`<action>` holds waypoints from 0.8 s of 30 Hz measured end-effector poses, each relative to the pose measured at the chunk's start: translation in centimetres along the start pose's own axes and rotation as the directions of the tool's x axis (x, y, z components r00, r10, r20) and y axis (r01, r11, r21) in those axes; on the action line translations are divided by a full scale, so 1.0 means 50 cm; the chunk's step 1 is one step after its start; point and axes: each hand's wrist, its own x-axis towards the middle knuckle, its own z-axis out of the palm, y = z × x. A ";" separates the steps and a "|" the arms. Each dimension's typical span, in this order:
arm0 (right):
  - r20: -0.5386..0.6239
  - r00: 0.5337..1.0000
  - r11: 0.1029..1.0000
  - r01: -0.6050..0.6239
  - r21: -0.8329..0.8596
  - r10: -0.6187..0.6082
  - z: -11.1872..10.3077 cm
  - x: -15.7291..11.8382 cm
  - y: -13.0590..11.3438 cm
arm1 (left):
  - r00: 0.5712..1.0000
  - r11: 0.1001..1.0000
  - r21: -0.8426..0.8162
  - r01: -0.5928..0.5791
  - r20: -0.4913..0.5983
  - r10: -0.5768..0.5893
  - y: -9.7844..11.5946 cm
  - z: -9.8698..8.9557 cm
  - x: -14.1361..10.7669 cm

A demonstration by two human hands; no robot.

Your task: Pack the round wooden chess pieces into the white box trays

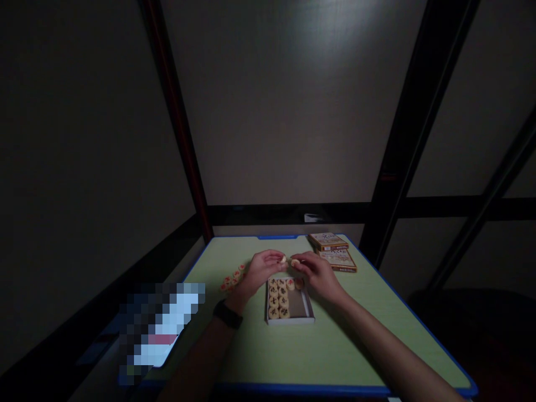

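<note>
Above the far edge of a shallow white box, my left hand pinches a round, pale Chinese chess piece between thumb and fingers. Close beside it, my right hand grips another round chess piece. Inside the box, black-marked pieces fill the left columns. A red-marked piece lies in the far row, with one more next to it partly under my right hand's shadow. Several loose red-marked pieces lie on the table left of my left hand, some of them hidden by it.
The green table has a blue rim. Two printed boxes, one overlapping the other, are at the far right. A lit, pixelated screen is at the left edge. Dark-framed panels rise behind the table.
</note>
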 end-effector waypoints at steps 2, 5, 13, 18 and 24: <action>0.036 0.999 1.000 -0.014 0.027 0.013 -0.008 0.007 0.003 | 0.998 0.999 0.037 -0.032 -0.058 0.034 -0.006 -0.001 0.006; 0.114 0.993 0.999 -0.039 0.038 0.034 -0.017 0.010 0.005 | 0.988 0.987 0.149 -0.052 -0.134 0.072 -0.018 0.000 0.012; 0.460 0.886 0.987 0.019 -0.161 0.058 -0.017 -0.016 -0.024 | 0.982 0.880 0.474 -0.039 -0.143 0.120 -0.054 0.000 0.014; 0.609 0.793 0.988 0.095 -0.122 -0.001 -0.006 -0.025 -0.026 | 0.985 0.862 0.505 -0.042 -0.126 0.121 -0.056 0.001 0.014; 0.595 0.802 0.931 0.252 -0.264 -0.049 -0.010 -0.019 -0.031 | 0.991 0.864 0.499 -0.058 -0.078 0.112 -0.056 0.004 0.010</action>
